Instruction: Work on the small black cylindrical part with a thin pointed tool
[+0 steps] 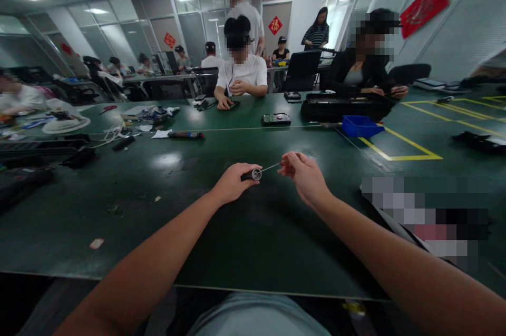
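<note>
My left hand (234, 180) is closed round a small dark cylinder with a silver end (253, 174), held just above the green table (237, 241). My right hand (302, 174) pinches a thin metal rod (272, 167) whose other end meets the cylinder's silver tip. Both hands hover over the middle of the table, a short gap apart.
A blue bin (360, 126) and a black tray (340, 107) stand at the back right beside yellow floor-tape lines. A dark device (275, 119) and a screwdriver-like tool (185, 135) lie further back. Cables and clutter fill the left. Several people sit across the table.
</note>
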Motion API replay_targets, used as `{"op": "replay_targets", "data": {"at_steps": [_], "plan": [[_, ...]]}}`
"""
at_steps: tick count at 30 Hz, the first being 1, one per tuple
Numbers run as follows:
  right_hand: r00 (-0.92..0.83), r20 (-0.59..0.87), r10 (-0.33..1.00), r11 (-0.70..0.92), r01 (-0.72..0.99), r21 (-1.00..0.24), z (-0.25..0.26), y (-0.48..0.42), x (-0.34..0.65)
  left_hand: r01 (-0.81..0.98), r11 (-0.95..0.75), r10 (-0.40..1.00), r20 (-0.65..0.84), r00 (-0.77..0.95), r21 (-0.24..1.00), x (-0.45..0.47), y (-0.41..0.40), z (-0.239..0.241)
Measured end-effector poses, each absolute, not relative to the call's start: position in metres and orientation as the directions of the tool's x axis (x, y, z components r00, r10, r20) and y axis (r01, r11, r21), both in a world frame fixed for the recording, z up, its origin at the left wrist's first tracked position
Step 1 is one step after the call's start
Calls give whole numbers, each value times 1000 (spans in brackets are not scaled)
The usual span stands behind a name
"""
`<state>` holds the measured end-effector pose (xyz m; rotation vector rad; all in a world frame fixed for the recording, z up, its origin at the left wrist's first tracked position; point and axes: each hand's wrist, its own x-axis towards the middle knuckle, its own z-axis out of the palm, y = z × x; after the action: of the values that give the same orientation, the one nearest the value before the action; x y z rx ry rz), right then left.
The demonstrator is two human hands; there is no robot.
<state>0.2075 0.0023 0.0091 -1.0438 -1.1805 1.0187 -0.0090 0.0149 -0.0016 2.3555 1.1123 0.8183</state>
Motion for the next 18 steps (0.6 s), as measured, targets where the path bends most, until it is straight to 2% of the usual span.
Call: {"op": "replay_targets", "data": {"at_steps": [3,11,14,18], "plan": [[125,121,985,142,-179,-974,7,8,210,589,-589,804,328,497,553,-7,14,0],[106,394,913,370,191,-909,12,-4,209,622,-590,807,343,481,515,-7,14,-4],[90,429,899,394,265,-880,16,-9,207,625,-590,807,342,482,511,-7,14,-4],[72,427,902,392,284,-875,18,-10,207,615,-600,799,350,489,511,-7,13,-4]]}}
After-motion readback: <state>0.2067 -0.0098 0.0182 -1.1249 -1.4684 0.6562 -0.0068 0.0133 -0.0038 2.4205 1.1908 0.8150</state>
